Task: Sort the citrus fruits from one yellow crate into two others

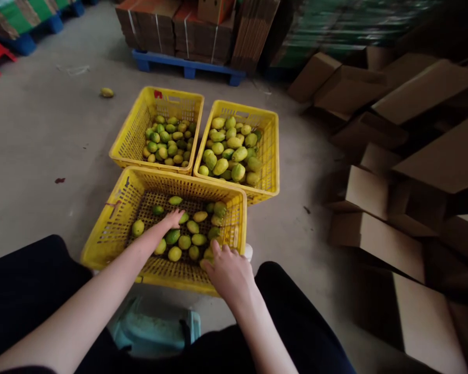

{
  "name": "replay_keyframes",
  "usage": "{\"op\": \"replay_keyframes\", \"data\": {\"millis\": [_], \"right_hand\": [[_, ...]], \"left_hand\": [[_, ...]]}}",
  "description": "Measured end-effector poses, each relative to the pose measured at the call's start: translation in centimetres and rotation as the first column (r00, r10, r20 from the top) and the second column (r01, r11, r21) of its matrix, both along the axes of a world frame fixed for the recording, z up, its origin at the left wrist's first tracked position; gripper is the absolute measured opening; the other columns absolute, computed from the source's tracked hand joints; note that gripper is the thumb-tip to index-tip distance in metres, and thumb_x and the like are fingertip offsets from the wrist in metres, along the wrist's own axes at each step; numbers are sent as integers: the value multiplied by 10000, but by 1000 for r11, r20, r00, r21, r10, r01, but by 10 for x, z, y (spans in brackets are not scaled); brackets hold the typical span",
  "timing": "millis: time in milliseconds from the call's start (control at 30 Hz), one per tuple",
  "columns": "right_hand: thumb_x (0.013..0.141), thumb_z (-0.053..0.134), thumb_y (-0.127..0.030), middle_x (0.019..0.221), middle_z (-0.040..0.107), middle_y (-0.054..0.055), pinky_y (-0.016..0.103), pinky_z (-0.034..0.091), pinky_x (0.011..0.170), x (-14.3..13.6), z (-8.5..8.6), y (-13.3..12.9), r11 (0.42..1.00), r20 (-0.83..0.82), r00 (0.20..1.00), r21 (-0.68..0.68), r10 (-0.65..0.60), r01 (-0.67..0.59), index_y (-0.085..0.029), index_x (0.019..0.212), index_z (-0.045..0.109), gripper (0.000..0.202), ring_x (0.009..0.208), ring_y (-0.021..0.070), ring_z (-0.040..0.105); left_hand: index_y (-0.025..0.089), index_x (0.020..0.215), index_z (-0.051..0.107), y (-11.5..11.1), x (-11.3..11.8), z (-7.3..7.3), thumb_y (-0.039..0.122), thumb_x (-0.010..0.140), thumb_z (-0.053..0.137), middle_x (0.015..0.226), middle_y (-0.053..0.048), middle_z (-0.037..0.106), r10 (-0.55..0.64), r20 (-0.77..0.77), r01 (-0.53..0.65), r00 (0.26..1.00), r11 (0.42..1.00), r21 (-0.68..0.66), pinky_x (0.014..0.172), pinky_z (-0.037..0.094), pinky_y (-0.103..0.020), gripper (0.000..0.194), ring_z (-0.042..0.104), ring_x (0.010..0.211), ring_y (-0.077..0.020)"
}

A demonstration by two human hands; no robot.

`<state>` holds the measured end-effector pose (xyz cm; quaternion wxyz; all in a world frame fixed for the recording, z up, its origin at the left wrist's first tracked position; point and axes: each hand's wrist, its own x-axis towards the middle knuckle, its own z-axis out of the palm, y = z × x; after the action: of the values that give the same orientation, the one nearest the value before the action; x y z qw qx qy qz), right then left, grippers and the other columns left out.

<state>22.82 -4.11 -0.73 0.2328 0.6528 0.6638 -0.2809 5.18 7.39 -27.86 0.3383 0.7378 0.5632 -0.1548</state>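
Three yellow plastic crates stand on the concrete floor. The near crate point(101, 228) holds several green-yellow fruits point(185, 241) spread over its bottom. My left hand point(172, 217) reaches into it, fingers down on a fruit near the middle. My right hand point(228, 270) rests at the crate's near right corner, fingers curled over fruits there; whether it grips one I cannot tell. The far left crate point(130, 140) holds small fruits point(167, 143). The far right crate point(271, 156) holds larger fruits point(230, 148).
A light blue stool point(156, 324) sits between my knees. Folded and assembled cardboard boxes point(405, 156) pile up at the right. A blue pallet point(187, 65) with flat cartons stands behind the crates. One loose fruit point(106, 92) lies on the floor at far left.
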Motion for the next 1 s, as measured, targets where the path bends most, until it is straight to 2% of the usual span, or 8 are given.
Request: {"op": "replay_keyframes", "data": {"millis": [300, 467, 600, 700, 767, 867, 933, 1000], "right_hand": [[938, 563, -336, 1138, 698, 200, 432, 529, 887, -8, 4, 1, 997, -76, 997, 77, -13, 19, -100, 1314, 571, 444, 1065, 348, 676], [934, 548, -385, 1263, 644, 201, 492, 521, 931, 1, -5, 1, 907, -386, 902, 282, -192, 313, -155, 1349, 505, 476, 1165, 363, 629], [772, 691, -571, 1475, 449, 223, 508, 558, 902, 8, -3, 7, 640, -854, 384, 81, -350, 764, -195, 1451, 347, 849, 1208, 361, 595], [677, 740, -622, 1377, 544, 147, 459, 604, 827, 12, 12, 7, 564, -937, -92, -279, -336, 777, -253, 1360, 432, 835, 1101, 309, 659], [666, 764, -576, 1195, 654, 79, 401, 626, 751, 14, 23, 5, 565, -903, -289, -424, -317, 708, -260, 1215, 545, 670, 998, 269, 693], [618, 834, -427, 941, 699, 14, 294, 618, 603, 19, 33, 2, 506, -847, -415, -531, -332, 680, -234, 995, 635, 469, 824, 210, 699], [605, 841, -375, 873, 692, 5, 257, 601, 542, 24, 36, 1, 436, -806, -479, -592, -349, 678, -215, 927, 643, 411, 761, 189, 690], [611, 830, -368, 864, 692, 8, 256, 601, 531, 29, 36, 1, 360, -769, -538, -638, -346, 680, -206, 907, 641, 387, 747, 190, 693]], "left_hand": [[182, 1316, 531, -3, 6, 16, 108, 671, 717, 1283, -134, 607, 52, 104, -55, 993, 998, 32, 987, 456, -420, 675, 618, 1147, -348], [240, 1313, 534, 10, 1, 90, 283, 655, 805, 1256, -77, 636, 7, 374, -69, 927, 986, 153, 1030, 452, -392, 713, 599, 1165, -283], [241, 1350, 498, -2, 8, 200, 354, 700, 792, 1365, -93, 582, -203, 702, -114, 683, 919, 377, 1068, 430, -435, 723, 553, 1241, -286], [244, 1398, 444, -28, 21, 271, 384, 747, 776, 1396, -107, 558, -290, 770, -144, 568, 887, 439, 1079, 426, -442, 744, 540, 1271, -282], [254, 1412, 427, -44, 30, 295, 407, 735, 795, 1384, -108, 565, -339, 782, -113, 523, 882, 457, 1090, 418, -448, 786, 538, 1275, -282], [249, 1398, 443, -57, 36, 285, 450, 773, 758, 1356, -106, 585, -295, 838, -144, 459, 906, 398, 1103, 406, -450, 728, 537, 1277, -271], [223, 1324, 513, -62, 32, 249, 465, 878, 622, 1272, -102, 638, -151, 871, -193, 468, 944, 267, 1056, 447, -416, 519, 586, 1210, -244], [199, 1157, 617, -67, 22, 199, 422, 976, 410, 1054, -78, 713, 49, 799, -214, 599, 972, 100, 935, 509, -363, 354, 665, 1023, -208]]}}
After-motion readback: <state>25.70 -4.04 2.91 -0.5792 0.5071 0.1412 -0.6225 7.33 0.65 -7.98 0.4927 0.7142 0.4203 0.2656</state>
